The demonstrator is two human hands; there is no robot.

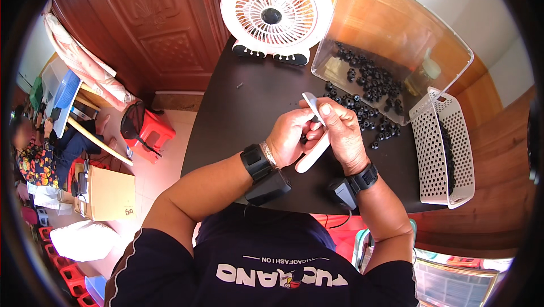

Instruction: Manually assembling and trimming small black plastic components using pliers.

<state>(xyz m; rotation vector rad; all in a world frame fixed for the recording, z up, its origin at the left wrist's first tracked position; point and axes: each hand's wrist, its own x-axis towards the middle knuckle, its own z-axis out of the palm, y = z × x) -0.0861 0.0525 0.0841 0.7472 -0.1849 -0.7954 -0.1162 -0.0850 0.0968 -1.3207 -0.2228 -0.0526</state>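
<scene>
Floor, far left: cardboard box and red stool stand beside the table; a second person sits at the picture's edge, too bent by the lens to read.
Left hand: fingers curled shut around a small black part and touching the lower half of the white strip; the part itself is mostly hidden inside the grip.
White strip: held over the middle of the black table, between both hands, tilted up and away from the person.
Right hand: fingers closed, thumb pressed on the strip near its upper end.
Fan: white, upright at the table's far edge, behind the hands.
Clear bin: tipped on its side, black parts spilling out onto the table just beyond the right hand.
White basket: at the right edge, a row of dark pieces inside.
Progress: many loose parts remain; some seemingly finished ones sit in the basket, so likely well short of done.
Unclear: what the strip does to the part.
</scene>
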